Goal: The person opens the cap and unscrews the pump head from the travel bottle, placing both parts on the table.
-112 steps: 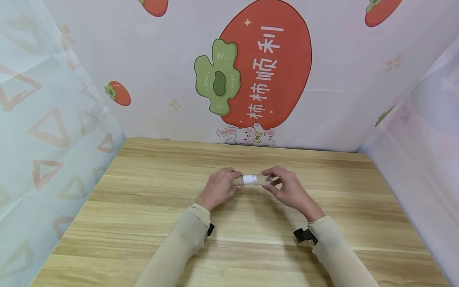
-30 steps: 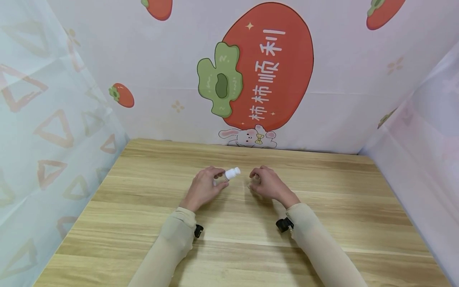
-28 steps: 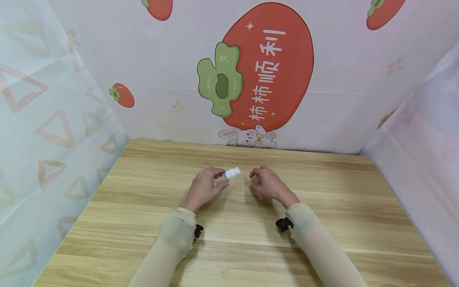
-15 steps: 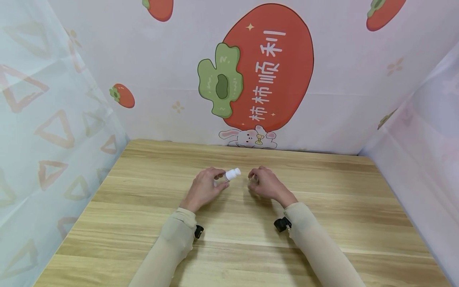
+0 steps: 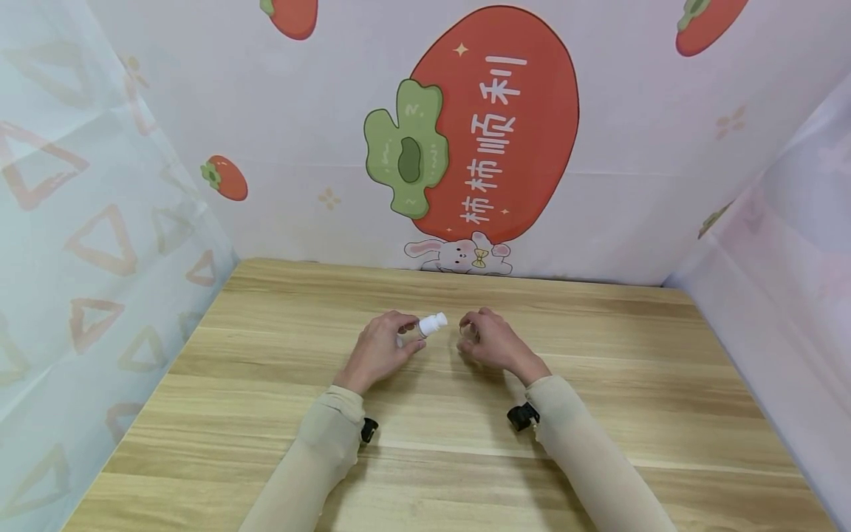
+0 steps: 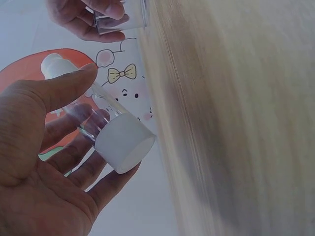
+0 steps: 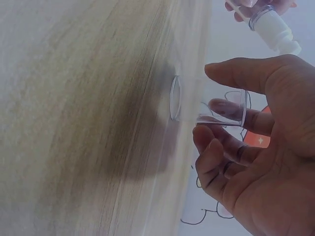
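My left hand (image 5: 382, 343) grips a small clear pump bottle with a white pump top (image 5: 432, 324), tilted up toward the right. Up close in the left wrist view, thumb and fingers wrap its clear body, and its white base (image 6: 125, 145) points down toward the table. To the right, my right hand (image 5: 495, 341) pinches a clear, hollow cap between thumb and fingers. The right wrist view shows that clear cap (image 7: 188, 100) lying sideways in the grip, its rim toward the table. Cap and bottle are apart; a short gap separates the hands.
Both hands are above a wood-grain table (image 5: 425, 473). Behind it stands a white backdrop (image 5: 292, 133) with a big red persimmon print and a rabbit. Patterned cloth hangs at the left (image 5: 40, 310) and right sides.
Earlier both hands held the bottle level with the clear cap on it. The cap has come off into the right hand, and the bottle now tilts. Over the last second, hardly any movement.
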### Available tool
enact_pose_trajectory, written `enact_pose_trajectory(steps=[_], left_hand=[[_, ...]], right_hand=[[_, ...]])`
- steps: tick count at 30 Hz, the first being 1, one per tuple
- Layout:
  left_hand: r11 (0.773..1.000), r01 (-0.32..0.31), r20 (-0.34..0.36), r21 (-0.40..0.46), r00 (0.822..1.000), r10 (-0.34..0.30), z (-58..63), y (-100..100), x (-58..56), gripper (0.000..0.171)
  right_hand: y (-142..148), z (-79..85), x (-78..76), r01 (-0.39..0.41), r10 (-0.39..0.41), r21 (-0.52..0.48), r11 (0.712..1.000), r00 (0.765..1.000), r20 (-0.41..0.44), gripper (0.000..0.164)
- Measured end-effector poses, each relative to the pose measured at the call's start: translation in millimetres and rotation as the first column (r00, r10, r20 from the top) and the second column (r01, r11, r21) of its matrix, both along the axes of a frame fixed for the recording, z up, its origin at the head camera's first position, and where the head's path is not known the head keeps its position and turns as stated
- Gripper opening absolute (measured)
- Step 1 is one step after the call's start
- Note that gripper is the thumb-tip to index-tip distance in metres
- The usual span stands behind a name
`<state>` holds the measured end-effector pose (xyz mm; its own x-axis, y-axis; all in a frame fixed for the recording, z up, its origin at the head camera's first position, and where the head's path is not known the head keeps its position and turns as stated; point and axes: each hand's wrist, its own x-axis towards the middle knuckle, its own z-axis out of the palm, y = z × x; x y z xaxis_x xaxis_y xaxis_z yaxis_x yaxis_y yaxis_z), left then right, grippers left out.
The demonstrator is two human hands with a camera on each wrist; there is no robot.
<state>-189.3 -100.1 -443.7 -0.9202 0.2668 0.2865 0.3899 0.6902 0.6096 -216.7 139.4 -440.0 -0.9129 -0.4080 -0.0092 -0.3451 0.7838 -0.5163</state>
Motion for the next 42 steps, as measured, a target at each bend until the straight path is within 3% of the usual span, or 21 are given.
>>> enact_pose_trajectory(steps=[13,26,42], left_hand=[[1.0,0.012,0.018,-0.024,1.0,-0.011,1.2,4,-1.6,0.035],[0.998,0.043,0.038,-0.054,0.998,-0.041,5.1,13,-1.8,0.033],[0.991,0.118,0.024,-0.062,0.993,-0.117,10.3,24,0.6,0.035]], right_hand=[[13,5.8,7.7,0.065,-0.065,-0.064,0.996,0.998,0.005,0.057],[32,13.7,20.6,0.06,-0.065,-0.109,0.992,0.997,-0.045,0.057],[44,13.7,36.9,0.053,-0.058,-0.157,0.986,0.998,-0.029,0.061]])
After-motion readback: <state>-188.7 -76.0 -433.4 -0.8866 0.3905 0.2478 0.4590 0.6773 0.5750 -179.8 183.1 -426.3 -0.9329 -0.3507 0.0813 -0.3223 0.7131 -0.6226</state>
